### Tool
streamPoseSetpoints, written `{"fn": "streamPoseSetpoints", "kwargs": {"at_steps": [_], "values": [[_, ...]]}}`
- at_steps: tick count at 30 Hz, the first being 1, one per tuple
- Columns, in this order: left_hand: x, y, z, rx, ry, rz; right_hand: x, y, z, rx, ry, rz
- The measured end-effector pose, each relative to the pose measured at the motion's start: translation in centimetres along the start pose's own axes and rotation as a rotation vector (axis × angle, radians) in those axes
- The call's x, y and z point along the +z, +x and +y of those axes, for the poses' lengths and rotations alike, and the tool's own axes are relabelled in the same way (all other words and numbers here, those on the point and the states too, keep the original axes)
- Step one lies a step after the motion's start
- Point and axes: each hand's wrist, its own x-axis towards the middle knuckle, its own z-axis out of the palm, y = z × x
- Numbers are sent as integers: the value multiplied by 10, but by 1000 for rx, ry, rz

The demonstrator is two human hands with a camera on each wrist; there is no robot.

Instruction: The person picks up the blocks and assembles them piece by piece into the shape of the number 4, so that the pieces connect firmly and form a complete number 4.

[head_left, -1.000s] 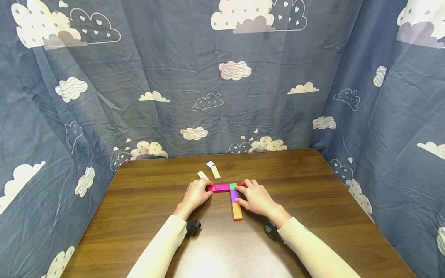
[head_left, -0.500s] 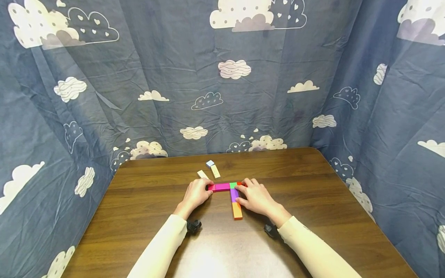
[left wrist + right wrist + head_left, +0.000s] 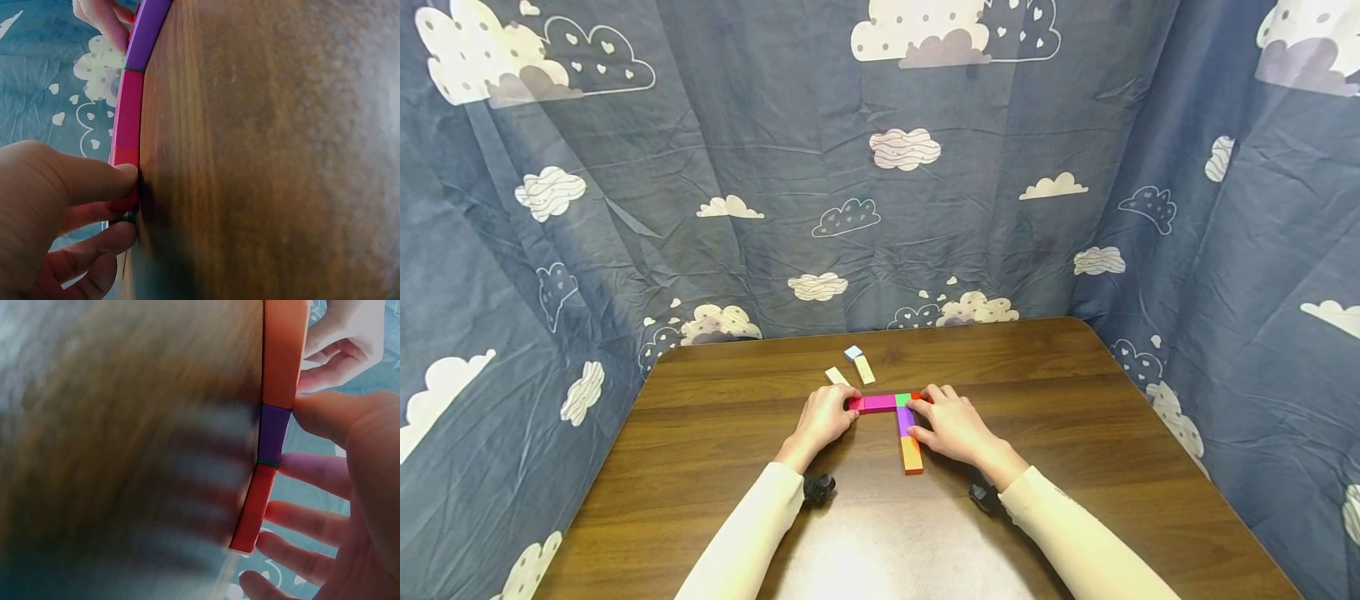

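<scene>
Wooden-looking blocks lie end to end as a T on the table. In the head view, its bar runs from a pinkish-red block through a magenta block and a green block to a red block. A purple block and an orange block form the stem. My left hand pinches the bar's pinkish-red end between thumb and fingers. My right hand lies over the right side, thumb by the purple-orange joint, other fingers spread and touching the green and red blocks.
Behind the left hand lie a cream block, a pale yellow block and a light blue block. The brown wooden table ends at a blue cloud-print curtain.
</scene>
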Motion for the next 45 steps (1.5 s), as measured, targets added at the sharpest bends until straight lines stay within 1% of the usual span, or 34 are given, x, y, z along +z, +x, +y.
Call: {"fn": "streamPoseSetpoints", "kwargs": {"at_steps": [11, 20, 26, 31, 40, 45], "values": [[0, 0, 0, 2, 3, -3, 1, -1, 0, 6, 11, 0], [1, 0, 0, -9, 1, -1, -2, -2, 0, -9, 24, 22], [2, -2, -1, -4, 1, -3, -5, -2, 0, 5, 39, -24], [0, -1, -1, -7, -4, 0, -7, 0, 0, 21, 13, -59], [0, 1, -1, -15, -11, 9, -6, 3, 2, 28, 38, -35], [0, -1, -1, -12, -11, 4, -4, 3, 2, 25, 44, -30]]}}
